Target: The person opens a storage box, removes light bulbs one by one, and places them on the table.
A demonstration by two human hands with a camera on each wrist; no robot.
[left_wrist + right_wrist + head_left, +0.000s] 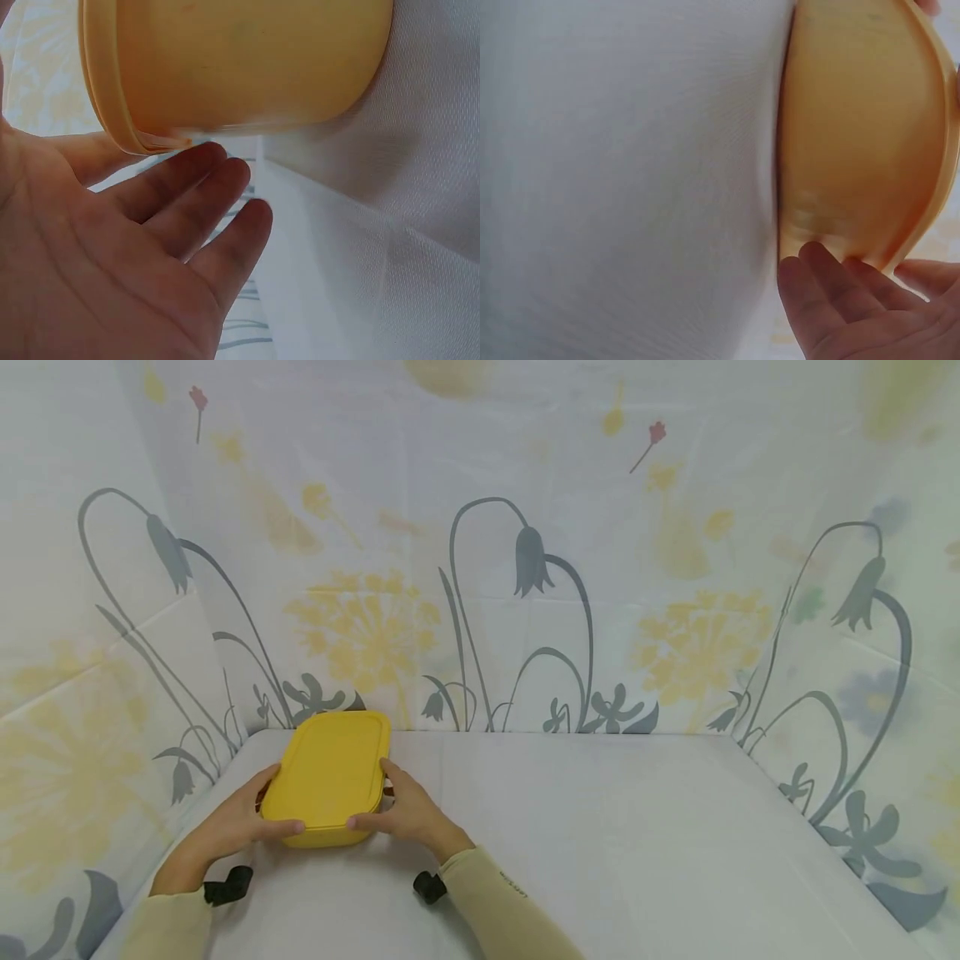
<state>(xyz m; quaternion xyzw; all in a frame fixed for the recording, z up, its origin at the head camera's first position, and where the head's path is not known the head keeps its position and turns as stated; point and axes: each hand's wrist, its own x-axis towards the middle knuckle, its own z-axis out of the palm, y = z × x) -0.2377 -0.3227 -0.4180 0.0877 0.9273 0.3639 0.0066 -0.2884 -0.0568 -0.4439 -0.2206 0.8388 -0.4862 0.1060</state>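
Note:
A yellow lidded plastic container (326,768) sits on the white tabletop, left of centre in the head view. My left hand (243,817) holds its left side, the thumb lying on the lid's near edge. On the opposite side my right hand (414,810) grips it, thumb at the near right corner and fingers along the side wall. In the left wrist view, the fingertips (259,214) spread beside the container wall (247,67), close under the lid's rim. The right wrist view shows fingertips (817,255) against the wall (862,135), low near the tabletop.
A white cloth covers the table (600,827). Fabric walls (375,518) printed with grey and yellow flowers stand at the back and both sides. Black wrist-worn pieces (232,883) jut from below the sleeves. The container stands close to the back wall and left edge.

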